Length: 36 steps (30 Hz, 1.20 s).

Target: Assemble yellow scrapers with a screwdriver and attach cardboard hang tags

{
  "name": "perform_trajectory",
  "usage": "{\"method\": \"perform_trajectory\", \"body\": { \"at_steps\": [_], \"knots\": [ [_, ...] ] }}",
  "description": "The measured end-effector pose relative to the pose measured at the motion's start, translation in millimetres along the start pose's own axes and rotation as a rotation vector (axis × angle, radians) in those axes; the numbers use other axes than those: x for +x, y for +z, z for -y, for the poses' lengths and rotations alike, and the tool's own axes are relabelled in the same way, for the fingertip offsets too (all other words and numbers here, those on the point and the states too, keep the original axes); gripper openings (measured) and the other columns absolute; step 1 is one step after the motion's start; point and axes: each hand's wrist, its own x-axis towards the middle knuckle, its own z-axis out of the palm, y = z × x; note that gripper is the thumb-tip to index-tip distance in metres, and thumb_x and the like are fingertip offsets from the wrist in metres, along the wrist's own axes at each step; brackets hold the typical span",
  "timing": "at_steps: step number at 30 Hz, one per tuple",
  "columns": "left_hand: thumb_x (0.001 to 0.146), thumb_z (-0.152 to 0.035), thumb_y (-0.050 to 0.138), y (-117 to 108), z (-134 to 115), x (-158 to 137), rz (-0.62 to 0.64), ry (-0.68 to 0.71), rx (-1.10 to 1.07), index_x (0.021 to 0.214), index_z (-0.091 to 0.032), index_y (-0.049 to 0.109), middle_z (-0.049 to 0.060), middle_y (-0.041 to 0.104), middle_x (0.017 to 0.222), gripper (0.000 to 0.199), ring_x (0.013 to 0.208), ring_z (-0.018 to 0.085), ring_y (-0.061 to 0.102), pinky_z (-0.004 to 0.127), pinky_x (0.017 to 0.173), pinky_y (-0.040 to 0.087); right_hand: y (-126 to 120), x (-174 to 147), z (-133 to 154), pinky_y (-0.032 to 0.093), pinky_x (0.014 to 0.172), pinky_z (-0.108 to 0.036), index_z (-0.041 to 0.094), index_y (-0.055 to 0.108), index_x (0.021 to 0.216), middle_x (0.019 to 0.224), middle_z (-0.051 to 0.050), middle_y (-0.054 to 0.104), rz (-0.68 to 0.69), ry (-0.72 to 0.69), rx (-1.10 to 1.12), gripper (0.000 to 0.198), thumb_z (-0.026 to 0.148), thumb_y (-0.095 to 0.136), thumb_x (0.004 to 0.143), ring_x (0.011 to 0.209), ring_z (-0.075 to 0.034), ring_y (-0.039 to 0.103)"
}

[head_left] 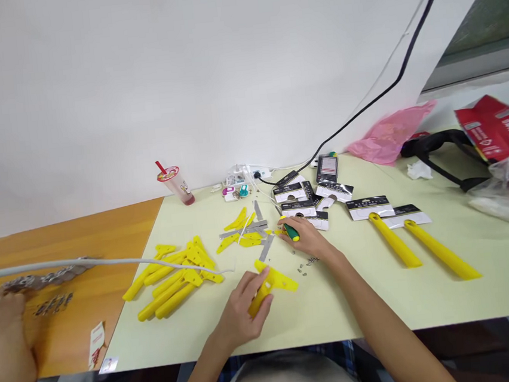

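Observation:
My left hand (245, 309) is closed around a yellow plastic scraper handle (281, 280), its flared head pointing right above the table's front part. A screwdriver with a green and yellow handle (291, 232) is gripped in my right hand (306, 237), farther back. Just left of that hand lies a loose pile of grey metal blades (266, 248) and flat yellow plastic pieces (238, 219). Small metal screws and nuts (304, 267) are scattered below my right wrist. To the left, several more yellow handles (177, 282) are heaped together.
Black-and-white header cards (298, 209) lie behind my right hand. Two carded yellow handles (394, 240) rest at right. A drink cup (177, 186), power strip (239, 175) and pink bag (391, 136) stand behind. A grey cable (121, 261) crosses at left, near another person's hand (0, 308).

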Motion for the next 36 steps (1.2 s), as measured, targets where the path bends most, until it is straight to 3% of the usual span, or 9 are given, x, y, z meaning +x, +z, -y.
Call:
{"method": "perform_trajectory", "body": {
  "at_steps": [3,5,10,12,15,20,23,30,36],
  "knots": [
    [0.094,-0.03,0.079,14,8,37,-0.05,-0.283,-0.379,0.149,-0.027,0.066,0.01,0.066,0.107,0.057,0.086,0.019,0.065,0.026,0.066,0.057,3,1,4,0.056,0.088,-0.046,0.029,0.072,0.122,0.11,-0.008,0.079,-0.026,0.011,0.078,0.026,0.034,0.07,0.097,0.097,-0.03,0.073],
    [0.094,-0.042,0.078,20,17,63,-0.078,-0.419,-0.683,0.145,-0.027,0.064,0.005,0.062,0.103,0.055,0.067,0.013,0.057,0.022,0.05,0.049,4,3,10,0.057,0.085,-0.043,0.028,0.072,0.121,0.106,-0.008,0.079,-0.082,0.013,0.133,0.025,0.04,0.068,0.099,0.092,-0.028,0.073],
    [0.085,-0.052,0.084,18,41,105,-0.11,-0.519,-1.128,0.103,-0.018,0.064,-0.004,0.051,0.075,0.043,0.049,0.007,0.037,0.018,0.036,0.033,1,6,28,0.059,0.084,-0.041,0.026,0.07,0.117,0.105,-0.007,0.075,-0.292,0.047,0.255,0.031,0.052,0.068,0.101,0.082,-0.023,0.074],
    [0.084,-0.053,0.085,13,46,108,-0.12,-0.548,-1.175,0.098,-0.018,0.062,-0.004,0.053,0.074,0.045,0.049,0.006,0.037,0.017,0.036,0.031,0,6,33,0.059,0.082,-0.04,0.026,0.068,0.118,0.106,-0.006,0.073,-0.34,0.092,0.287,0.032,0.054,0.065,0.103,0.071,-0.02,0.072],
    [0.082,-0.053,0.087,8,49,103,-0.132,-0.577,-1.213,0.108,-0.018,0.064,-0.002,0.058,0.078,0.049,0.052,0.007,0.044,0.017,0.037,0.032,2,7,36,0.059,0.077,-0.039,0.026,0.066,0.114,0.103,-0.005,0.07,-0.395,0.125,0.261,0.03,0.053,0.062,0.105,0.065,-0.018,0.068],
    [0.079,-0.049,0.088,10,52,99,-0.164,-0.593,-1.207,0.107,-0.014,0.068,0.006,0.069,0.088,0.049,0.064,0.012,0.063,0.017,0.039,0.033,2,8,37,0.057,0.09,-0.041,0.027,0.067,0.111,0.107,-0.007,0.072,-0.413,0.12,0.167,0.024,0.049,0.06,0.105,0.096,-0.025,0.07],
    [0.08,-0.045,0.087,11,57,100,-0.213,-0.645,-1.201,0.104,-0.014,0.068,0.011,0.074,0.098,0.044,0.075,0.017,0.071,0.017,0.039,0.033,-1,8,39,0.056,0.091,-0.042,0.028,0.067,0.112,0.109,-0.008,0.072,-0.405,0.119,0.143,0.026,0.051,0.057,0.106,0.097,-0.026,0.069],
    [0.083,-0.044,0.084,8,62,97,-0.219,-0.667,-1.254,0.12,-0.013,0.069,0.014,0.076,0.105,0.051,0.079,0.019,0.073,0.016,0.038,0.034,-5,6,40,0.056,0.09,-0.04,0.028,0.068,0.113,0.109,-0.007,0.073,-0.445,0.126,0.12,0.025,0.049,0.058,0.107,0.099,-0.025,0.069],
    [0.083,-0.043,0.085,8,59,97,-0.238,-0.68,-1.25,0.117,-0.013,0.07,0.013,0.076,0.103,0.048,0.079,0.018,0.073,0.017,0.037,0.035,-1,4,37,0.057,0.086,-0.042,0.028,0.069,0.111,0.102,-0.008,0.073,-0.475,0.113,0.102,0.022,0.047,0.059,0.106,0.093,-0.026,0.07]
  ]
}}
